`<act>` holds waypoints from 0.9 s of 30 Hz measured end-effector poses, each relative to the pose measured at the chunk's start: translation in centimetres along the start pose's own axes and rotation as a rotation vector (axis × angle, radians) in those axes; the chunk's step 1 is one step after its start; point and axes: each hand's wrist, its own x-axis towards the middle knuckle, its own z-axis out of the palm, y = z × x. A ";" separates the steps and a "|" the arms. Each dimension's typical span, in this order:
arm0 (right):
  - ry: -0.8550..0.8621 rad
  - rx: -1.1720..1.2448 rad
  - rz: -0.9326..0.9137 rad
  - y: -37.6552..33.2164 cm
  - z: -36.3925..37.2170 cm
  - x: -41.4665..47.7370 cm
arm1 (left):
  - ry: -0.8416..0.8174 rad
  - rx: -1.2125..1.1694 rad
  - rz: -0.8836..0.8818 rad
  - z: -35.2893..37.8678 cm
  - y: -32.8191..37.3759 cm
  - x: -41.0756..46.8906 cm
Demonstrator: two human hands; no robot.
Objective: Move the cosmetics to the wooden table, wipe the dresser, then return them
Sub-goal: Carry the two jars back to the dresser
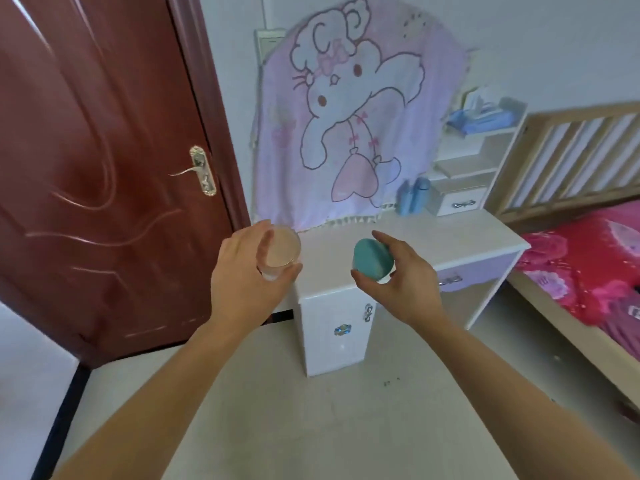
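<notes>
Near the middle of the frame, the person holds one thing in each hand, just above the front edge of the white dresser (450, 237).

The left hand (242, 275) is closed around a round jar with a peach-pink lid (281, 251). The thumb and fingers wrap its sides, and the lid faces up. The jar looks clear and hard, maybe glass, so it could break if it falls. It may be a bit heavy and smooth, so a grip around its sides seems best.

The right hand (401, 278) pinches a teal rounded case (372, 258) between the thumb and fingers. It looks like light, hard plastic with a slick, curved top. Holding it by its edges looks safest.

Two blue bottles (414, 195) stand on the dresser, right of middle, beside a small drawer box (457, 200).
</notes>
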 end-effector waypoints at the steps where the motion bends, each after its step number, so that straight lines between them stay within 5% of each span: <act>1: 0.013 -0.007 0.016 1.8 -0.9 0.8 | -0.023 -0.014 0.009 2.0 0.8 0.9; 16: -0.006 -0.224 0.213 24.3 -3.0 19.3 | -0.268 -0.185 0.086 31.6 4.1 18.9; 27: -0.032 -0.130 0.334 37.8 -1.3 30.4 | -0.417 -0.126 0.055 48.0 5.8 29.3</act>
